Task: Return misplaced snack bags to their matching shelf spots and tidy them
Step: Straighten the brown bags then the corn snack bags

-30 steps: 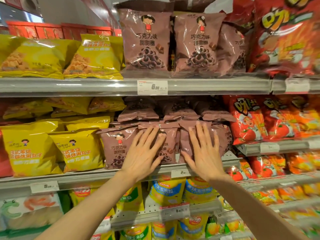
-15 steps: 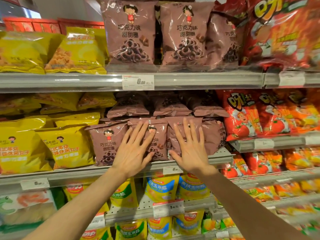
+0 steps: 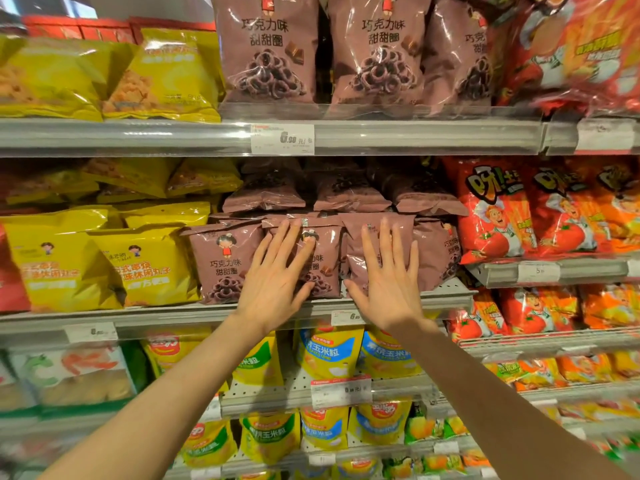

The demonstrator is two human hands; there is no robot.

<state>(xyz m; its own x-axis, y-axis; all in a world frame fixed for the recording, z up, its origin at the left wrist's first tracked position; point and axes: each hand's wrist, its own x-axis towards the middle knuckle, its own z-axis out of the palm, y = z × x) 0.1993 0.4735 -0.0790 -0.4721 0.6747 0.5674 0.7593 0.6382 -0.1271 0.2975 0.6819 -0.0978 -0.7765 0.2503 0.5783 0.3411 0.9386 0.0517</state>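
A row of brown chocolate-ring snack bags stands upright on the middle shelf [image 3: 446, 296]. My left hand [image 3: 277, 278] lies flat, fingers spread, against the front of the second brown bag [image 3: 325, 258]. My right hand [image 3: 389, 282] presses flat on the third brown bag [image 3: 353, 244] beside it. Neither hand grips anything. The leftmost brown bag [image 3: 225, 261] and the rightmost brown bag [image 3: 438, 251] stand untouched. More brown bags [image 3: 263, 195] lie flat on top of the row.
Yellow snack bags [image 3: 145, 265] fill the shelf to the left, red-orange tomato bags [image 3: 498, 213] the right. Larger brown bags [image 3: 270, 53] stand on the shelf above. Blue-yellow corn snack bags [image 3: 329, 351] hang below. A price tag [image 3: 282, 139] marks the upper rail.
Both hands stay flat on the same brown bags. The view has tilted slightly, so the shelves sit a little lower and nearer in the frame.
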